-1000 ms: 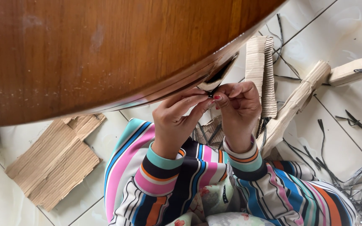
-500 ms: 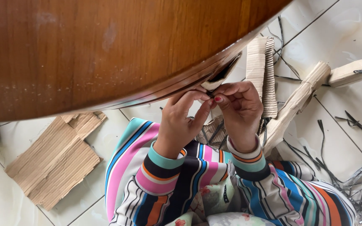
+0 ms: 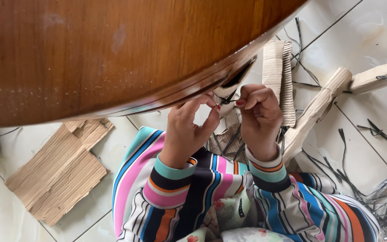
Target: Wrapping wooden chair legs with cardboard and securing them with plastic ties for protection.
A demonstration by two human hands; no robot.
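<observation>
The round wooden table (image 3: 113, 54) fills most of my view, its brown edge curving down from the right to the left. I work tucked just under that rim, because the cardboard wrap (image 3: 227, 92) I am handling sits right at the edge, partly hidden in the shadow there.

Below the table lies the pale tiled floor (image 3: 368, 27). On it, to my left, a flat cardboard sheet (image 3: 59, 172) rests torn and bare, with no label or print that I can see. To my right, 2 long cardboard-wrapped legs (image 3: 319, 107) lie slanted, the further one bound with a dark band near its end. A ribbed cardboard roll (image 3: 279, 71) stands between them and the table edge. Loose black straps (image 3: 381, 188) are scattered well out to the right.

My striped sleeves (image 3: 175, 188) come up from the bottom, both wrists raised so my hands meet close under the rim.

My left hand (image 3: 187, 134) is curled with thumb and forefinger pinched narrow near the wrap; I cannot tell whether they truly grip anything. My right hand (image 3: 258, 112) is closed in a tight pinch on a thin black strap (image 3: 226, 101), which runs taut from my fingertips toward the left hand, across the pale wrap. Holding it short like this keeps the strap tight against the cardboard.
</observation>
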